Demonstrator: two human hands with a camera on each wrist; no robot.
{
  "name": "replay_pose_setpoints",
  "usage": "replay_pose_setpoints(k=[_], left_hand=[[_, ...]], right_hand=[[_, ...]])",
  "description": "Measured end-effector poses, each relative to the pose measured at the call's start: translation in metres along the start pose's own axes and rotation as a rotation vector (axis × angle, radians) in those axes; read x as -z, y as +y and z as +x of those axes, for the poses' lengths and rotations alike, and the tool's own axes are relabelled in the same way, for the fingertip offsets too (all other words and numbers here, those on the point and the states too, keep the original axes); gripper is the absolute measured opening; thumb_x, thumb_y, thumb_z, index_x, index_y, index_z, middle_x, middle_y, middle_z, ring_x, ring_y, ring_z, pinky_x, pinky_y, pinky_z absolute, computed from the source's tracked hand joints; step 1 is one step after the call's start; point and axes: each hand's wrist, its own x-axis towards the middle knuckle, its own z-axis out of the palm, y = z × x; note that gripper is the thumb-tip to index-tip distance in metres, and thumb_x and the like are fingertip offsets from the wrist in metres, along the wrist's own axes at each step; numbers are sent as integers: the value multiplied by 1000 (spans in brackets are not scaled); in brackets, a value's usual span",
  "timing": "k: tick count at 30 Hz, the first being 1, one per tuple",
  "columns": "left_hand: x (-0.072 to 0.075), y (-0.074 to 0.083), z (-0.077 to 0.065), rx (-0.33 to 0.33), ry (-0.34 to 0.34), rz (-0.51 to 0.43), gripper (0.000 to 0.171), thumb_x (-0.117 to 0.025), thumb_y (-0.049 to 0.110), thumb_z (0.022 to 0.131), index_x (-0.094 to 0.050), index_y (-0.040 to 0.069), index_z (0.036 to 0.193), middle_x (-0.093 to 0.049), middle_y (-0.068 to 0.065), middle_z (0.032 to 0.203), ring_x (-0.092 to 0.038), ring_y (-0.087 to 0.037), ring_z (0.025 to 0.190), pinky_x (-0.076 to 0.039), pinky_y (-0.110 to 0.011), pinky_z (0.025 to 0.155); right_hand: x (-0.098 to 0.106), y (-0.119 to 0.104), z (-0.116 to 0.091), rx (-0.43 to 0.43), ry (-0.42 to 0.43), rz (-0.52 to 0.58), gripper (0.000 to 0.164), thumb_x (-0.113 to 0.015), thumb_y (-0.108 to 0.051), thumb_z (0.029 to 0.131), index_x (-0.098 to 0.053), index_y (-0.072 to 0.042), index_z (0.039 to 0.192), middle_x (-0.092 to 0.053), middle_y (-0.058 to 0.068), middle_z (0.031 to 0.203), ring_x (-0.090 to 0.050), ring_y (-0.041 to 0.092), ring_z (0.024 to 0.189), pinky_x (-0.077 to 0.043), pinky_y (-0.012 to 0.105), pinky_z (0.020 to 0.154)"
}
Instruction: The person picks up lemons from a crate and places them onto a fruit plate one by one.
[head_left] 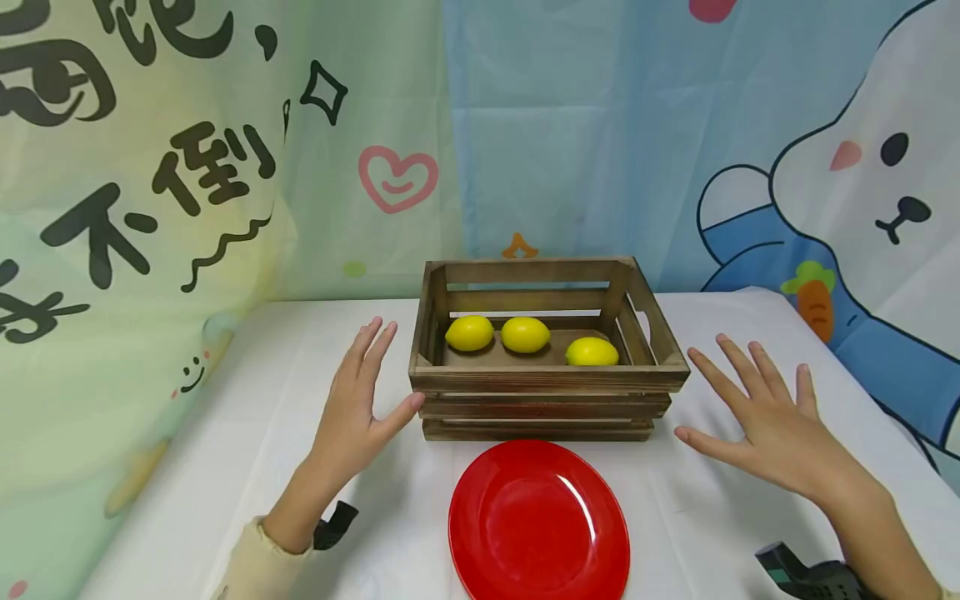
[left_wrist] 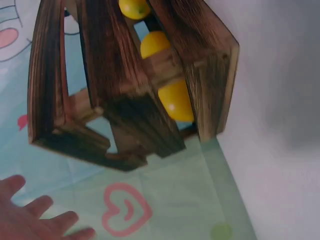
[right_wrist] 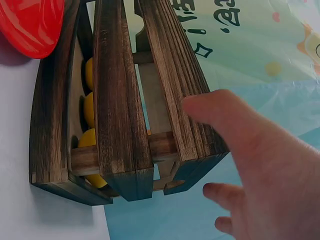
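A brown slatted wooden crate [head_left: 547, 382] stands on the white table with three yellow lemons inside: one at the left [head_left: 469, 333], one in the middle [head_left: 525, 335], one at the right front [head_left: 592, 352]. In front of it lies a red plate [head_left: 540, 521]. My left hand [head_left: 360, 404] hovers by the crate's left side, fingers straight and spread, holding nothing. On the other side my right hand [head_left: 772, 417] is spread too, with nothing in it. In the right wrist view its thumb overlaps the crate [right_wrist: 120, 100]; the head view shows a gap.
White cloth covers the table [head_left: 315, 333]. Behind it hangs a printed curtain [head_left: 555, 150] with a bear, a heart and writing, close to the crate's back. Each wrist wears a dark strapped device, such as the right one [head_left: 817, 575].
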Motion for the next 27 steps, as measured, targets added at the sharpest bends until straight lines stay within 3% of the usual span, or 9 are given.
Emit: replay_pose_setpoints(k=[5, 8, 12, 20, 23, 25, 27], left_hand=[[-12, 1, 10, -2, 40, -258, 76, -68, 23, 89, -28, 23, 154, -25, -4, 158, -28, -23, 143, -34, -55, 109], [-20, 0, 14, 19, 63, -361, 72, -70, 15, 88, -34, 17, 151, -29, -6, 155, -31, -23, 141, -35, -50, 109], [-30, -3, 21, 59, 67, -475, 69, -73, 9, 85, -42, 10, 146, -32, -9, 154, -32, -25, 140, -35, -51, 109], [-39, -11, 26, 146, 7, -626, 55, -73, 6, 84, -53, 8, 136, -33, -8, 153, -39, -32, 136, -36, -55, 106], [-39, -13, 26, 165, -4, -644, 53, -73, 5, 84, -55, 9, 134, -35, -8, 152, -43, -33, 134, -38, -54, 103], [-39, -13, 27, 171, -13, -655, 53, -73, 4, 84, -54, 8, 134, -34, -8, 152, -44, -35, 133, -39, -54, 102], [-39, -12, 27, 192, -30, -650, 53, -73, 7, 85, -53, 9, 134, -35, -7, 151, -44, -35, 133, -40, -53, 102]], right_hand=[[2, -1, 0, 49, 42, 51, 101, -69, -57, 80, -13, -24, 158, -12, 20, 160, -4, 49, 144, 13, 69, 107], [4, -2, 2, 76, 78, 71, 101, -72, -52, 79, -16, -22, 157, -20, 21, 158, -18, 49, 140, -6, 75, 106], [6, -3, 5, 106, 126, 117, 100, -76, -46, 77, -21, -21, 157, -27, 19, 155, -30, 46, 134, -28, 77, 93], [6, -7, 8, 86, 182, 370, 84, -76, -23, 83, -30, -18, 153, -33, 21, 151, -34, 44, 130, -33, 76, 88], [4, -10, 10, 102, 287, 424, 75, -75, -11, 83, -40, -15, 148, -42, 17, 145, -39, 22, 130, -40, 44, 106], [4, -11, 11, 133, 362, 452, 69, -75, -3, 81, -46, -11, 144, -47, 5, 142, -40, 5, 127, -37, 18, 103], [5, -12, 13, 164, 415, 485, 65, -73, 3, 80, -50, -8, 140, -49, -10, 139, -38, -10, 123, -28, 1, 92]])
